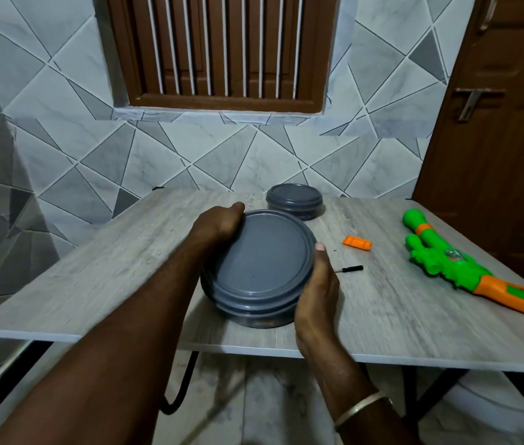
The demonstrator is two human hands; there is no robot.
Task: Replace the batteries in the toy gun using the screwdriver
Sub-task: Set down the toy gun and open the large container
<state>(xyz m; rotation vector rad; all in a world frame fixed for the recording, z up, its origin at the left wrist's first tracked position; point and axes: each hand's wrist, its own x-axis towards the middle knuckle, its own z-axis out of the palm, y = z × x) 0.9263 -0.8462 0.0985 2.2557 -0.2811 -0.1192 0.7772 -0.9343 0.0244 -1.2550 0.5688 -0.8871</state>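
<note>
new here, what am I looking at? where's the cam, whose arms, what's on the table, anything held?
There is no robot here. One wide-angle camera is worn on a person's head and looks down at their own arms. The left hand and right hand grip a grey lidded container from either side. It sits on a grey wood-look table. A second container stands just behind it. To the right lie an orange plastic piece, perhaps the battery cover, a small black screwdriver and the green-and-orange toy gun. Neither hand touches those three.
</note>
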